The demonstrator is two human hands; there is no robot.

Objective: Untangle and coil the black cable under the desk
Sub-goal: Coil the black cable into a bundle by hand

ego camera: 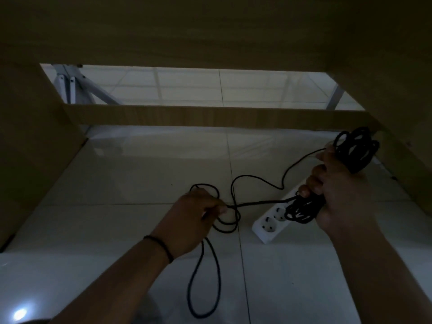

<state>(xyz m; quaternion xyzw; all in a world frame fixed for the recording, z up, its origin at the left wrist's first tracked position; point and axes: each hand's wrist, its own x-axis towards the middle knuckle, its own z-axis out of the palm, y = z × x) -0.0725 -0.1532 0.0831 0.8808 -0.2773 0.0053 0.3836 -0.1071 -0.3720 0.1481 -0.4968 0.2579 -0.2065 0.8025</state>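
A thin black cable (257, 178) trails in loose loops over the pale tiled floor under the desk. My right hand (336, 190) grips a bundle of coiled turns of it, with loops sticking out above and below the fist. My left hand (196, 213) pinches a stretch of the same cable lower left, and a taut length runs between the two hands. Small loops hang around my left fingers, and a long loop (203, 284) drops below that hand to the floor.
A white power strip (268, 228) lies on the floor just under my right hand. Wooden desk panels (30, 148) close in left and right, with a low crossbar (210, 115) behind. White metal legs (70, 87) show beyond the gap.
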